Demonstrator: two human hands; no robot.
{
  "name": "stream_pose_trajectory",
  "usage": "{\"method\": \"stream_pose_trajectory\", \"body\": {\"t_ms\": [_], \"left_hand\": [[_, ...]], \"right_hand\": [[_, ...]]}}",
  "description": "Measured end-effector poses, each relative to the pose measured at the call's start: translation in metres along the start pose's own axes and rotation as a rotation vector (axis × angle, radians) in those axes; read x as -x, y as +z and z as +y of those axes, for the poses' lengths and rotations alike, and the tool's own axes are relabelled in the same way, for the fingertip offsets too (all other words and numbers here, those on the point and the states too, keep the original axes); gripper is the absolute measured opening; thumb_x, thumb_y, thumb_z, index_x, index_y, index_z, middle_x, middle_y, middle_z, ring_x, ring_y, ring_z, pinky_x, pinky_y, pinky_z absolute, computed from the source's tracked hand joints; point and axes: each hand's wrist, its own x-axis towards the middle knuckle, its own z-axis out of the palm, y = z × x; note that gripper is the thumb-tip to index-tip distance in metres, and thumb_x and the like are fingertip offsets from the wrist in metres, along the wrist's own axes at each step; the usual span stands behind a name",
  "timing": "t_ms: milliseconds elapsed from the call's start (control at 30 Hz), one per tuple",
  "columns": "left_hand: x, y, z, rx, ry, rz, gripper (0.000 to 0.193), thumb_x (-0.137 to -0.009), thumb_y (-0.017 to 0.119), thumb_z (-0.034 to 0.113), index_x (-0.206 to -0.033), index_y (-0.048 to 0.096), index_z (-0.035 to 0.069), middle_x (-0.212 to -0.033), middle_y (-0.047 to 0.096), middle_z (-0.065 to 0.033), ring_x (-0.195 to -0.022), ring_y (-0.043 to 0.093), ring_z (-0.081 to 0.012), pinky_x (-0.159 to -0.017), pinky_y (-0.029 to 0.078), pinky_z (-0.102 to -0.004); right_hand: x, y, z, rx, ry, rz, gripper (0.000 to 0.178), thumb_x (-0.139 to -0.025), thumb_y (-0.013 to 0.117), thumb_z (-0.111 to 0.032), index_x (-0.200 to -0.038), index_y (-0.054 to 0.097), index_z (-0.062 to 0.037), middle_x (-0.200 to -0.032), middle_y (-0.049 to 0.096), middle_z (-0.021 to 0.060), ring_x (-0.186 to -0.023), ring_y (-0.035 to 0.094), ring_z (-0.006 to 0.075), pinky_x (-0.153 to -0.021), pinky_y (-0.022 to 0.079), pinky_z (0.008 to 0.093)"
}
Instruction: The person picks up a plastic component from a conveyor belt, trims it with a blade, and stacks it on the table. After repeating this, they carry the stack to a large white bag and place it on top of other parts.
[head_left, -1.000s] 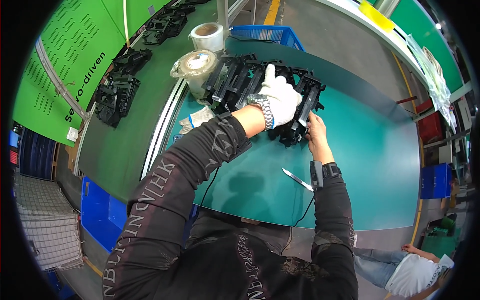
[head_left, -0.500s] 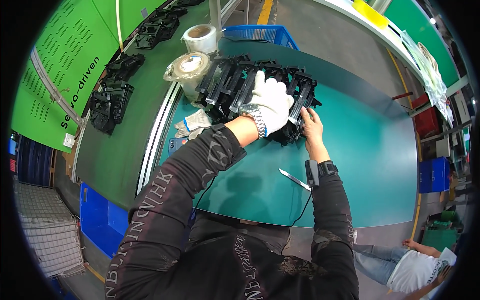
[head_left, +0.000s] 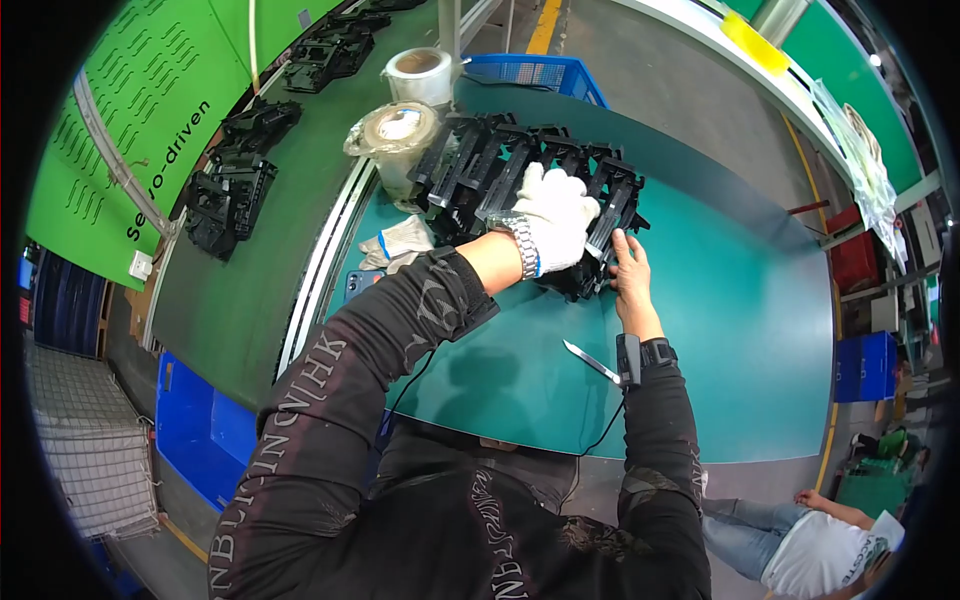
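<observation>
Several black plastic frames (head_left: 478, 172) stand packed side by side in a row on the green table (head_left: 730, 330). My left hand (head_left: 556, 215), in a white knit glove, lies over the right part of the row with its fingers curled over a frame; the fingertips are partly hidden. At the right end, my bare right hand (head_left: 632, 272) grips the near end of the outermost frame (head_left: 622, 195) between thumb and fingers. A slim silver knife (head_left: 591, 361) lies on the table by my right wrist. Left of the row are a crumpled white glove (head_left: 398, 242) and a phone (head_left: 359, 283).
Two rolls of clear film, one bare (head_left: 420, 75) and one wrapped (head_left: 396, 135), stand beyond the glove. A conveyor belt (head_left: 290, 200) on the left carries more black frames (head_left: 230, 205). A blue crate (head_left: 540, 72) sits behind the table. Another person (head_left: 810, 545) is at lower right.
My left hand has drawn slightly nearer, and its outstretched index finger is now curled in. My right hand stays at the outermost frame. The whole view has shifted a little.
</observation>
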Motion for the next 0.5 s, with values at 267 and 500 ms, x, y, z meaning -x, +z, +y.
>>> {"method": "stream_pose_trajectory", "body": {"t_ms": [267, 500], "left_hand": [[0.089, -0.062, -0.042, 0.315, -0.002, 0.269, 0.027, -0.083, 0.067, 0.024, -0.107, 0.071, 0.012, -0.111, 0.065, -0.0124, -0.112, 0.059, -0.0320, -0.102, 0.043, -0.0470], [0.266, -0.099, -0.198, 0.029, -0.689, 0.572, 0.026, -0.080, 0.072, 0.027, -0.103, 0.072, 0.014, -0.122, 0.066, -0.0112, -0.121, 0.058, -0.0313, -0.108, 0.044, -0.0421]], "right_hand": [[-0.004, -0.050, 0.047, -0.391, 0.076, -0.026, 0.087, -0.092, 0.066, -0.058, -0.155, 0.033, -0.0068, -0.154, 0.037, 0.0240, -0.134, 0.045, 0.0385, -0.109, 0.038, 0.0451], [0.086, -0.101, 0.085, -0.163, -0.043, 0.227, 0.036, -0.100, 0.062, -0.021, -0.130, 0.059, -0.0016, -0.100, 0.063, 0.0039, -0.072, 0.054, 0.0087, -0.058, 0.042, 0.0221]]}}
